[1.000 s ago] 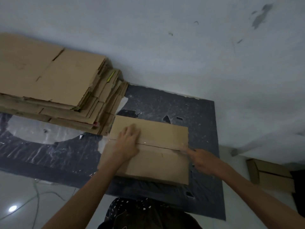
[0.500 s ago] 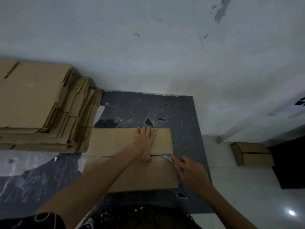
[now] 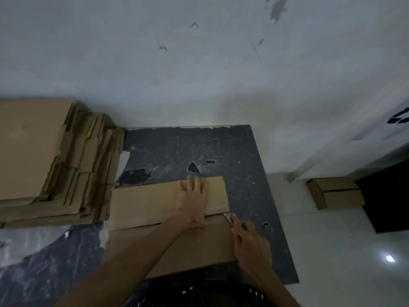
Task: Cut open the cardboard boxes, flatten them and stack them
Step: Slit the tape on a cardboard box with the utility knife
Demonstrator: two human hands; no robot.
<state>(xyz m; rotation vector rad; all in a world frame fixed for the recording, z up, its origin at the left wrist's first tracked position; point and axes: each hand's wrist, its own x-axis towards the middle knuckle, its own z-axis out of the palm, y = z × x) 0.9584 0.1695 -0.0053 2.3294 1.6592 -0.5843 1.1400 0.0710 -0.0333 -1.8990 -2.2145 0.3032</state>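
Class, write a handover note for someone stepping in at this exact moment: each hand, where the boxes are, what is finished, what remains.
Left hand flat, pressing down the far flap of the box. Right hand grips a cutter at the right end of the centre seam.
It lies on the dark mat; stack of flattened cardboard to its left; small box, uncut, on the floor at right.
Done: the stack. Left: slit this box, flatten, stack it, then the small box.

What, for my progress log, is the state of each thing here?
cardboard box: unflattened, top flaps closed, on the mat.
left hand: open, pressing flat on the far flap.
cutter: blade tip at the seam's right end.
right hand: gripping the cutter.
cardboard stack: flattened, piled at left.
small box: assembled, on the floor at right.
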